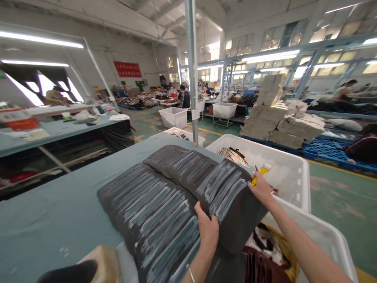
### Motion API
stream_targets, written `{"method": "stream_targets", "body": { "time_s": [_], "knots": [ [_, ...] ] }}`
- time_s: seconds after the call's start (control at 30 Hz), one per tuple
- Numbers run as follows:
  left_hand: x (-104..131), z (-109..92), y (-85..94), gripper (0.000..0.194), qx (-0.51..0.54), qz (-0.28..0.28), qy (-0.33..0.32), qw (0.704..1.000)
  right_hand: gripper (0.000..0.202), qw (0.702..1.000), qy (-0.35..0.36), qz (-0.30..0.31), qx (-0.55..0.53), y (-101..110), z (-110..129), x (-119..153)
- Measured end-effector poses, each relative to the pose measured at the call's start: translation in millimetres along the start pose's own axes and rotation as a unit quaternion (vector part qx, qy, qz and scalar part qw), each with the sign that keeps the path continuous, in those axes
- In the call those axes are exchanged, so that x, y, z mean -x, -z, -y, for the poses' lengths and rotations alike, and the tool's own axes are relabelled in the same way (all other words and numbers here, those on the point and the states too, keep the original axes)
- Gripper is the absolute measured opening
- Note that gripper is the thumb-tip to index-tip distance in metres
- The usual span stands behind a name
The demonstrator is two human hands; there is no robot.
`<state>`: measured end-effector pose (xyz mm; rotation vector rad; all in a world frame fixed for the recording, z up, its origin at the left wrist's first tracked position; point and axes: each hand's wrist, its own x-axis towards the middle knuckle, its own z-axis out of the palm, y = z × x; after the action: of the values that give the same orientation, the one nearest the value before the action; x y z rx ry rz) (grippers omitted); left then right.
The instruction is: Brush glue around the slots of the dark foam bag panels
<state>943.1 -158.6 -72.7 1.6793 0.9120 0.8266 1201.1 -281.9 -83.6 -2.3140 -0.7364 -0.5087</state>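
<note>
Several dark grey sheet panels [160, 212], streaked with whitish wet-looking strips around slots, lie overlapping on the blue-covered table. My left hand [207, 230] is closed on the near edge of an upper panel [232, 196], thumb on top. At that panel's right corner is my right hand [260, 186], its fingers wrapped round a yellow-handled brush [266, 169] with pale bristles pointing up and away. The right fingertips also meet the panel edge. This panel bends down over the table's right edge. Part of the stack's near side is hidden by my left arm.
A yellowed container with a dark opening [103, 263] stands at the table's near edge. White bins [303, 177] holding pieces stand close on the right. A metal post [193, 78] rises beyond the table's far end. Stacked pale bundles [265, 118] and people at tables are farther off.
</note>
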Motion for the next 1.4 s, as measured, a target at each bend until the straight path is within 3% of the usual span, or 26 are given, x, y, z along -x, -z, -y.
{"method": "stream_targets", "body": {
  "time_s": [0.3, 0.57, 0.73, 0.87, 0.97, 1.13, 1.4],
  "knots": [
    [-39.0, 10.7, -33.2, 0.066, 0.004, -0.019, 0.052, 0.998, 0.02, 0.996, 0.04, 0.017, 0.08, -33.7, -12.0, -46.5],
    [-88.9, 7.4, -35.1, 0.062, -0.023, -0.041, 0.075, 0.996, 0.02, 0.995, 0.061, 0.005, 0.077, -62.1, 15.2, -91.0],
    [-94.3, 0.2, -38.5, 0.063, -0.024, -0.029, 0.033, 0.999, 0.02, 0.994, 0.064, 0.006, 0.09, -67.2, 21.0, -102.7],
    [-78.9, -2.6, -50.5, 0.063, 0.008, 0.004, 0.018, 1.0, 0.023, 0.989, 0.055, 0.047, 0.129, -62.1, 2.2, -98.2],
    [-67.5, 6.5, -60.0, 0.062, 0.024, 0.021, 0.072, 0.997, 0.024, 0.983, 0.05, 0.088, 0.152, -61.5, -19.8, -87.3],
    [-59.7, 40.3, -63.4, 0.058, -0.002, 0.008, 0.177, 0.984, 0.028, 0.976, 0.043, 0.157, 0.146, -69.6, -47.6, -59.2],
    [-55.8, 66.1, -62.9, 0.053, -0.019, -0.02, 0.196, 0.98, 0.023, 0.978, 0.076, 0.179, 0.08, -85.5, -43.8, -18.2]
  ]
}}
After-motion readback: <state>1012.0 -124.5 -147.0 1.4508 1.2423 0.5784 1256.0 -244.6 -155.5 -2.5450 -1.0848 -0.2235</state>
